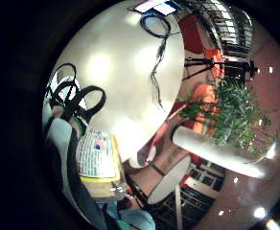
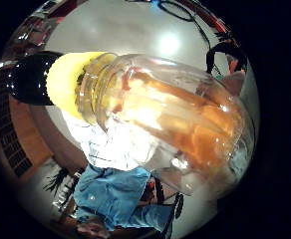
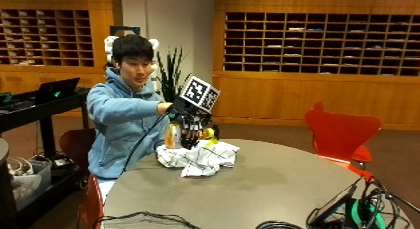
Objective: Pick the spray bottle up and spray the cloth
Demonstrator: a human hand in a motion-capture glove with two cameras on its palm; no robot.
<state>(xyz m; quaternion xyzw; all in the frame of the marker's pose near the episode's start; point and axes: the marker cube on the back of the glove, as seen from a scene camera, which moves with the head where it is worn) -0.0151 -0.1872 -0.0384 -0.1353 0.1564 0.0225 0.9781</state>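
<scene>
one gloved right hand (image 3: pixel 190 124) has its fingers wrapped round the spray bottle (image 3: pixel 174 136), held upright just above the crumpled cloth (image 3: pixel 198 158) at the table's (image 3: pixel 275 189) far left edge, probably so the nozzle faces it.

spray bottle (image 1: pixel 98 158) label printed, its text too small to read

Right hand (image 3: pixel 189 121) raised, fingers curled downward; arm extended forward.
</scene>
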